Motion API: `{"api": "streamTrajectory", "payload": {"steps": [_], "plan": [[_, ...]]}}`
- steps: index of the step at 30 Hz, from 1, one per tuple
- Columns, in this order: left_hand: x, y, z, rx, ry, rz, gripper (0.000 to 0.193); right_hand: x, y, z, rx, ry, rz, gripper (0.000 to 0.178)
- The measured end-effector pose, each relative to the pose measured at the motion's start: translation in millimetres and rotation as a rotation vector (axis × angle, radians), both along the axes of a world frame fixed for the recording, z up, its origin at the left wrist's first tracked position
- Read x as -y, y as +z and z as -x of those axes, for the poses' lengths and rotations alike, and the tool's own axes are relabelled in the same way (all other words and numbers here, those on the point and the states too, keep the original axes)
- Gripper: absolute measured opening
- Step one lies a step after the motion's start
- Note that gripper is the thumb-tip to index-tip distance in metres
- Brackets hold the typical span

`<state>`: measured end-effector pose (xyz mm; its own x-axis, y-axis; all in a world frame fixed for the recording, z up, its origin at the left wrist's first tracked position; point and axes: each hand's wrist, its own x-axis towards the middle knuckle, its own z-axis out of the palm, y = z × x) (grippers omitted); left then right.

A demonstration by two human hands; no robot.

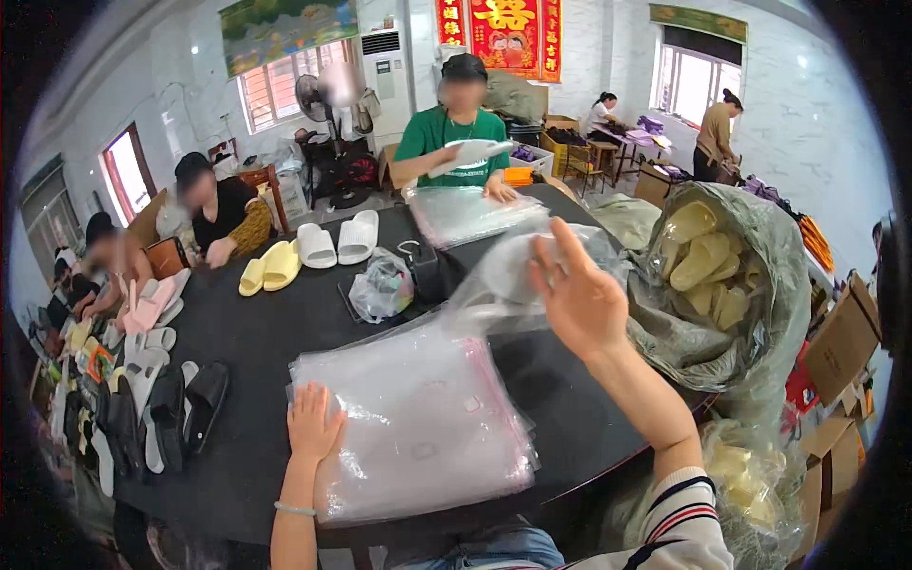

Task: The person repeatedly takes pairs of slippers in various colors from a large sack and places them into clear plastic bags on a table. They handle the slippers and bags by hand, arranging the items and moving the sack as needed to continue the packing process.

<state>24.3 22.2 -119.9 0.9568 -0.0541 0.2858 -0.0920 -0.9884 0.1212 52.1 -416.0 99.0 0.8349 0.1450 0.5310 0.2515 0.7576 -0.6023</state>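
Observation:
My left hand (313, 423) lies flat, fingers stretched, on the left edge of a stack of clear plastic bags (418, 418) on the black table. My right hand (581, 299) is raised beyond the stack's far right corner, with its fingers extended and apart. Beside it is a blurred clear plastic bag (484, 285) with something whitish in it, perhaps a slipper. That bag seems to touch or pass behind my fingers, but no grip on it shows.
Across the black table (247, 332), a person in green holds a white slipper (470, 157) over more clear bags (465, 214). Yellow slippers (271, 269), white slippers (339, 239) and black slippers (185, 408) stand on the left. A large sack (655, 328) of yellow slippers is at the right.

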Motion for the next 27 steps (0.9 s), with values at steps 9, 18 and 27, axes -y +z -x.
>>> {"api": "streamTrajectory", "payload": {"steps": [9, 18, 27], "plan": [[10.7, 1.6, -5.1, 0.010, -0.030, -0.004, 0.061, -111.7, -30.6, -5.8, 0.580, -0.026, 0.751, 0.079], [-34.5, -19.7, -13.4, 0.105, 0.014, 1.383, 0.039, -154.6, -170.2, 129.8, 0.763, 0.630, 1.201, 0.078], [-36.3, -27.0, -9.3, 0.282, -0.094, 0.693, 0.030, -74.1, -86.2, 105.6, 0.625, 0.581, 1.233, 0.062]]}}
